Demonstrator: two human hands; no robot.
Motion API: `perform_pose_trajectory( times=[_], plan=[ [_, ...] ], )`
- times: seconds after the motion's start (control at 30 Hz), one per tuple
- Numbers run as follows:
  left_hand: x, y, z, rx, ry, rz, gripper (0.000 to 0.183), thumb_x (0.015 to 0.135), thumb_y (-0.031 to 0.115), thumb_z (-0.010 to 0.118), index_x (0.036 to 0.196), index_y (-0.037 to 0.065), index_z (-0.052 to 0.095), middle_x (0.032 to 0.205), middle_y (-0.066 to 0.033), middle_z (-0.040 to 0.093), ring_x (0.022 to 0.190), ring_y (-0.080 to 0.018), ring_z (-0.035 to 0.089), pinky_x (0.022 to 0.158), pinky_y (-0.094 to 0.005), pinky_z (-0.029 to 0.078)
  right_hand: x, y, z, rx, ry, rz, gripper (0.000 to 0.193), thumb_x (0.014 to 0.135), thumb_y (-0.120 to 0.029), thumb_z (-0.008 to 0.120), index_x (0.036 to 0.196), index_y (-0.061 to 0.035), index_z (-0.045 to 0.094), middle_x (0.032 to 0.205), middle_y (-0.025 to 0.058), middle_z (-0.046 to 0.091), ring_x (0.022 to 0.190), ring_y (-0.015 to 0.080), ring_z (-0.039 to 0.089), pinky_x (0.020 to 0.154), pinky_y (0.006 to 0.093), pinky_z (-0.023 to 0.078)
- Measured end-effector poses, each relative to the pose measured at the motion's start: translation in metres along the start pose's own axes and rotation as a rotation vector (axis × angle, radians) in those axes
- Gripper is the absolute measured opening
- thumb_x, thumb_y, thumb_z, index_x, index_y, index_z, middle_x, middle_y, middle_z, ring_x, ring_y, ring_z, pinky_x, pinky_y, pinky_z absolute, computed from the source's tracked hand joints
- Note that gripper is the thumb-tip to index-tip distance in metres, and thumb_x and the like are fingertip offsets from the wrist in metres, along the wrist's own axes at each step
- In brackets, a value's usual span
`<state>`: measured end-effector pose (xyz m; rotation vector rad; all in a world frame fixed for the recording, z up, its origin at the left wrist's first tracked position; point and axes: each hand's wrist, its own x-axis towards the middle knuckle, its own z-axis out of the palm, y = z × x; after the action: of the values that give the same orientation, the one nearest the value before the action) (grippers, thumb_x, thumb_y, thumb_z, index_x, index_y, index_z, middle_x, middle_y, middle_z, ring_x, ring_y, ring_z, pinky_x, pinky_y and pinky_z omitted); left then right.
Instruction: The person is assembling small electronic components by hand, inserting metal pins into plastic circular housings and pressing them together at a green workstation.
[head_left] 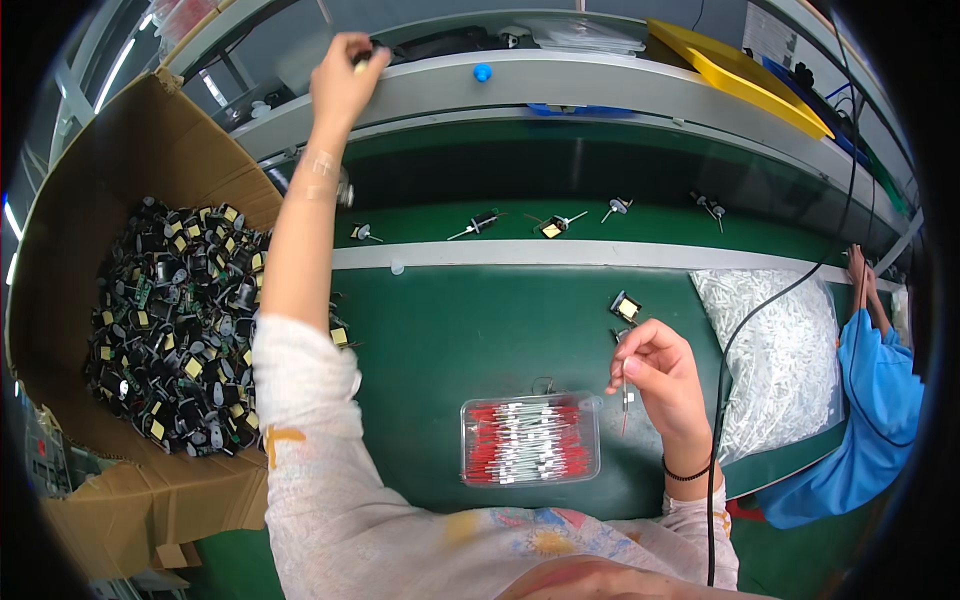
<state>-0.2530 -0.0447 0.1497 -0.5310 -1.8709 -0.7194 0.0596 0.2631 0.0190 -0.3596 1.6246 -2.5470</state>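
My left hand (345, 85) is stretched far up to the grey shelf rail, its fingers closed on a small black part (362, 60) with a pale yellow patch, partly hidden by the fingers. Over the green bench, my right hand (665, 378) pinches a thin red-tipped lead (626, 408) that hangs downward. Just beyond those fingertips lies a small black assembly (626, 306) with a yellow pad. A clear plastic tray (465, 462) of red and white leads stands left of my right hand.
At the left a large cardboard box (75, 185) holds a heap of black assemblies. Several more lie along the green belt (420, 222) behind the white rail. Right of me sits a bag of white parts (775, 360), near a co-worker's blue sleeve (870, 390). A black cable (745, 325) hangs across.
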Motion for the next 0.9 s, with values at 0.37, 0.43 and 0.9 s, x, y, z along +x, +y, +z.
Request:
perform_pose_trajectory(
  times=[0.37,0.43,0.9],
  plan=[
    [-0.079,0.033,-0.093,0.318,-0.245,0.2,0.028,0.078,0.02,0.065,0.102,0.005,0.06,0.098,-0.0112,0.062,0.093,-0.0273,0.056,0.083,-0.0357,0.042,0.0,-0.004,0.0,0.041,0.066,-0.108,0.032,0.075,0.0,0.069,0.101,0.0012,0.051,0.082,0.0056,0.059,0.071,0.0119,0.058,0.063,0.0239,0.05],
    [-0.129,0.026,-0.127,0.264,-0.51,0.085,0.017,0.081,0.02,0.062,0.09,0.007,0.065,0.088,-0.0065,0.065,0.082,-0.0226,0.057,0.074,-0.0315,0.043,-0.001,-0.001,-0.003,0.033,0.063,-0.098,0.034,0.074,-0.002,0.07,0.102,0.0014,0.051,0.082,0.0048,0.058,0.071,0.0117,0.057,0.065,0.0236,0.049],
    [-0.273,-0.007,-0.183,0.502,-1.006,-0.269,0.025,0.071,0.01,0.068,0.095,0.013,0.061,0.078,-0.0062,0.058,0.085,-0.0263,0.052,0.077,-0.0359,0.043,0.006,0.013,0.003,0.062,0.017,0.02,0.028,0.078,-0.007,0.066,0.102,-0.0035,0.053,0.086,0.0027,0.056,0.075,0.0112,0.056,0.069,0.0269,0.051]
  ],
)
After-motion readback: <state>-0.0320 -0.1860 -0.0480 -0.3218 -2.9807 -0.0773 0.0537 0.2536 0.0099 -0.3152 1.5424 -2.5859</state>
